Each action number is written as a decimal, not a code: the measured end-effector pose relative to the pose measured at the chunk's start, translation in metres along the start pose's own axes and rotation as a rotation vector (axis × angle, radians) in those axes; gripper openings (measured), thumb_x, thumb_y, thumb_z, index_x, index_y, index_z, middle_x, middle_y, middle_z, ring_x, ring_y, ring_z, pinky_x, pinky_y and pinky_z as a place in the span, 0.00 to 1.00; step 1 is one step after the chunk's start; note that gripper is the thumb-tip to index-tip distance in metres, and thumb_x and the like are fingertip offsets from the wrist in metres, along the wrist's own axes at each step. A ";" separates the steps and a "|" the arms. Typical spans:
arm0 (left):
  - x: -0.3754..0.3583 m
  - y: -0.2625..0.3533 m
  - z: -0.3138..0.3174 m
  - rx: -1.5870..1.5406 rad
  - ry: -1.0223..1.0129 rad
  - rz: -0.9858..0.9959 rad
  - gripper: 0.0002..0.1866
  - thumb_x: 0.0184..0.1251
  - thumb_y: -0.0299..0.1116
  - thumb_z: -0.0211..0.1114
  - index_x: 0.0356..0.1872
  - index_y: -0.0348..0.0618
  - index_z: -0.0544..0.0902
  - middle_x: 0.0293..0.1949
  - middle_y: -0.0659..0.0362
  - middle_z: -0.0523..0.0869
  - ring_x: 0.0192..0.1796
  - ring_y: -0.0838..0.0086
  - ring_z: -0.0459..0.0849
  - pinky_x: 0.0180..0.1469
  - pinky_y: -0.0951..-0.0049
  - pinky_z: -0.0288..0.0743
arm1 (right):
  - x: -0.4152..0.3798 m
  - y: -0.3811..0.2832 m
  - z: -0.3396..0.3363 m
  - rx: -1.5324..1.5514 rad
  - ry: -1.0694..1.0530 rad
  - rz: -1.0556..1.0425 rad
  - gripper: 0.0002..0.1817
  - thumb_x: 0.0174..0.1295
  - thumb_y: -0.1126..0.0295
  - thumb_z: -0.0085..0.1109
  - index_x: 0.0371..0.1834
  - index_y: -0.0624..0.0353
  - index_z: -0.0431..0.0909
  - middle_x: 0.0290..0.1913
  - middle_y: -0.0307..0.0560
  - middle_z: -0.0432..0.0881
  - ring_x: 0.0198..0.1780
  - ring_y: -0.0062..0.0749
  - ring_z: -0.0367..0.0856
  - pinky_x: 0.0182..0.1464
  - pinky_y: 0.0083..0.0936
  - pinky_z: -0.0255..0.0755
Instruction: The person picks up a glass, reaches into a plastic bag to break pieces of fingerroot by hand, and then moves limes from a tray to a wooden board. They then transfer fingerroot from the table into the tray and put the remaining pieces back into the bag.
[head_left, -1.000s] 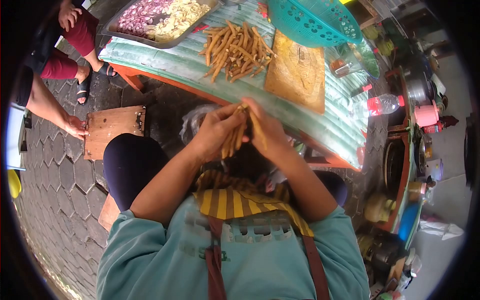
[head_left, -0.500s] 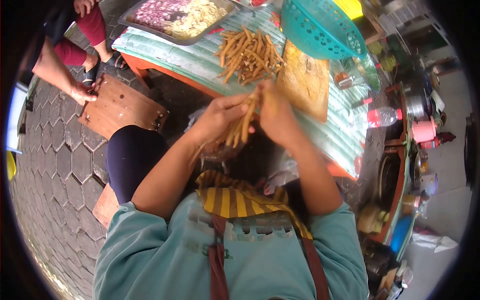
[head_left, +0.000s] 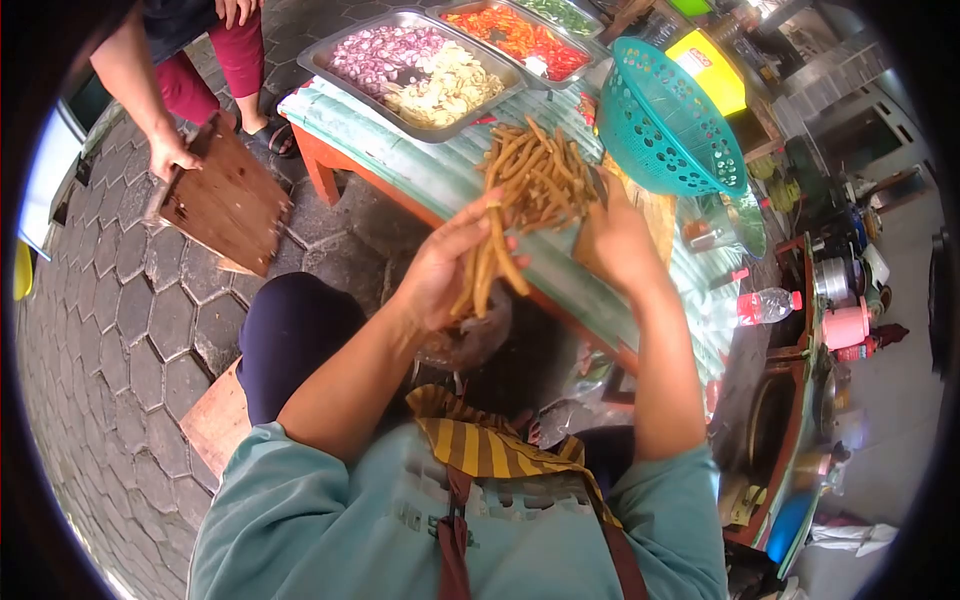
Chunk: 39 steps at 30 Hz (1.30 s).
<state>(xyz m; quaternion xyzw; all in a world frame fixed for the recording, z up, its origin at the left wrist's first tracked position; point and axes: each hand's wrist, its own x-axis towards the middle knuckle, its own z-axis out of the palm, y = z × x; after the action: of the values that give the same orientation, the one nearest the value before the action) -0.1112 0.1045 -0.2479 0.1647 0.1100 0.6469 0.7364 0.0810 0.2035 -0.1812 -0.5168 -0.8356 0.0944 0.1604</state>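
Note:
My left hand [head_left: 447, 262] is closed around several long, finger-shaped brown roots [head_left: 487, 268] and holds them in front of the table edge, their ends hanging down. My right hand [head_left: 622, 240] is closed beside the cutting board, on what looks like a knife [head_left: 599, 188]; only a dark, thin part shows above the fingers. Between and beyond both hands lies a heap of the same roots [head_left: 540, 172] on the table. The wooden cutting board [head_left: 660, 210] is partly hidden behind my right hand. A clear plastic bag [head_left: 465, 340] sits below my left hand.
Trays of sliced shallots and garlic [head_left: 400, 75] and chopped chillies [head_left: 530, 45] stand at the back. A teal colander [head_left: 665, 130] and a plastic bottle [head_left: 768, 306] are to the right. At left, a co-worker's hand [head_left: 172, 155] grips a wooden stool [head_left: 225, 195].
My hands have moved apart, the right one toward the cutting board, while the left keeps its roots. The co-worker has tilted the stool up. My view has shifted, showing more of the trays.

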 end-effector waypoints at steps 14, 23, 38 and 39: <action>-0.003 -0.028 -0.003 -0.011 0.213 -0.259 0.20 0.66 0.36 0.60 0.56 0.46 0.69 0.36 0.61 0.79 0.29 0.81 0.80 0.23 0.86 0.78 | -0.127 -0.045 0.041 0.212 -0.094 -0.113 0.39 0.56 0.77 0.50 0.72 0.56 0.46 0.39 0.60 0.81 0.32 0.53 0.81 0.35 0.42 0.74; -0.009 -0.044 0.007 0.313 0.148 -0.353 0.21 0.65 0.32 0.60 0.58 0.40 0.73 0.40 0.61 0.81 0.30 0.82 0.79 0.29 0.82 0.77 | -0.127 -0.028 0.043 0.235 0.105 -0.107 0.32 0.59 0.78 0.45 0.69 0.49 0.57 0.45 0.61 0.80 0.40 0.58 0.81 0.41 0.44 0.75; -0.019 -0.042 0.022 0.869 0.150 -0.235 0.09 0.64 0.25 0.60 0.44 0.33 0.81 0.26 0.62 0.81 0.24 0.85 0.76 0.25 0.84 0.71 | -0.110 -0.012 0.058 0.155 0.155 -0.228 0.34 0.56 0.77 0.54 0.68 0.48 0.56 0.37 0.51 0.74 0.31 0.51 0.79 0.29 0.39 0.74; -0.020 -0.041 0.023 0.958 0.118 -0.210 0.07 0.64 0.25 0.59 0.40 0.34 0.81 0.24 0.63 0.79 0.21 0.86 0.74 0.23 0.85 0.69 | -0.109 -0.012 0.058 0.134 0.122 -0.233 0.34 0.56 0.76 0.55 0.67 0.47 0.56 0.37 0.51 0.73 0.31 0.50 0.79 0.29 0.39 0.74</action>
<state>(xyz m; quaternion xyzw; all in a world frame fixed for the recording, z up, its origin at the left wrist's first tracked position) -0.0682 0.0785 -0.2437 0.4357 0.4526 0.4543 0.6316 0.0950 0.1013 -0.2500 -0.4091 -0.8705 0.0993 0.2548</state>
